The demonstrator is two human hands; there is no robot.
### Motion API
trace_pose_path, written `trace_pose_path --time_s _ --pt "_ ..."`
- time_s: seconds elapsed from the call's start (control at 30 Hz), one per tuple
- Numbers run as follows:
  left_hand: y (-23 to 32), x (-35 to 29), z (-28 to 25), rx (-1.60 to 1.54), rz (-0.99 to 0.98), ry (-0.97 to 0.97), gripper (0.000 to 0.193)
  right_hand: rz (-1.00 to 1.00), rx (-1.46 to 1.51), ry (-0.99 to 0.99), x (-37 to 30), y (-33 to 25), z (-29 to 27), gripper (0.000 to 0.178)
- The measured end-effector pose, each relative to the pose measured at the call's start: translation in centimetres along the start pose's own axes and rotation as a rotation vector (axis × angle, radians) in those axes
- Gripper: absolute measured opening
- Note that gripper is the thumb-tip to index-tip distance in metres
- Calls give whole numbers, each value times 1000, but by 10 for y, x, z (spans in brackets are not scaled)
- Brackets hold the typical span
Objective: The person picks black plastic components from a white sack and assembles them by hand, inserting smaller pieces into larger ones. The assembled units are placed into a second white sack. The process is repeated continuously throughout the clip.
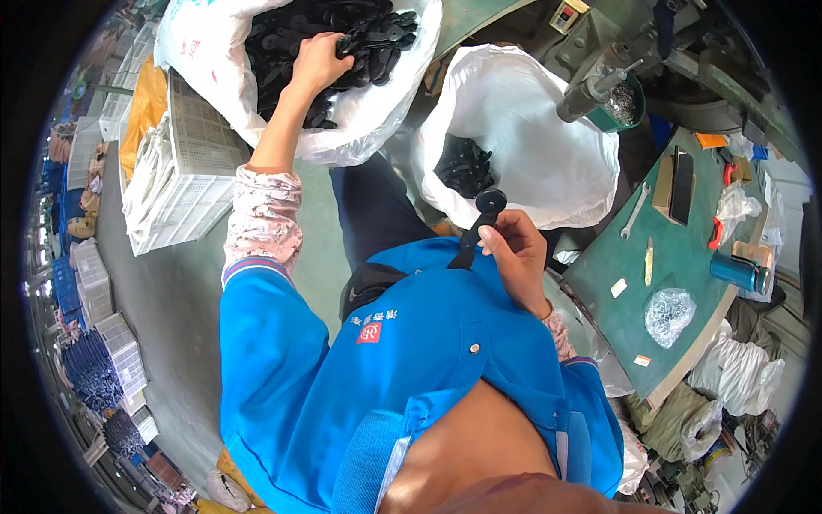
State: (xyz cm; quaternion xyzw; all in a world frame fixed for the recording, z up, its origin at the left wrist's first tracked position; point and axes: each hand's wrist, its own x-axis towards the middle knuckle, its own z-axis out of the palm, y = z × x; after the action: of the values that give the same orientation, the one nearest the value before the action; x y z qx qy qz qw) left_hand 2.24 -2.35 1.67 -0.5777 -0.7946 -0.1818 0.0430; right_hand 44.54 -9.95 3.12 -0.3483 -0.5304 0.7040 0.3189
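Observation:
My left hand reaches into a large white sack heaped with black plastic parts. Its fingers are curled round one of the parts at the top of the heap; some fingertips are hidden. Close to my chest, my right hand pinches a long black plastic part with a round disc at one end. The disc faces up and the narrow strip hangs down against my blue jacket. Just beyond that hand stands a second white sack, with a smaller pile of black parts low inside.
At right, a green worktable carries a wrench, a utility knife, a clear plastic bag and a blue cylinder. Machinery with a green cup of metal bits overhangs the second sack. A white crate stands left.

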Motion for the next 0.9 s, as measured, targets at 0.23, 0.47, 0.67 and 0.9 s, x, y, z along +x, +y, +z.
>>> trace_pose_path --time_s 0.23,0.47,0.67,0.9 --pt "18 -15 19 237 14 -10 47 2 1 -4 -3 -2 1 16" --pt "-1 -5 -26 -1126 -458 213 49 -6 88 38 -4 5 -5 19" --pt "-14 -26 -7 -1876 -653 289 28 -44 193 -47 2 0 1 21" --pt "38 -52 -3 -2291 -428 9 24 15 389 -42 21 -16 -10 31"
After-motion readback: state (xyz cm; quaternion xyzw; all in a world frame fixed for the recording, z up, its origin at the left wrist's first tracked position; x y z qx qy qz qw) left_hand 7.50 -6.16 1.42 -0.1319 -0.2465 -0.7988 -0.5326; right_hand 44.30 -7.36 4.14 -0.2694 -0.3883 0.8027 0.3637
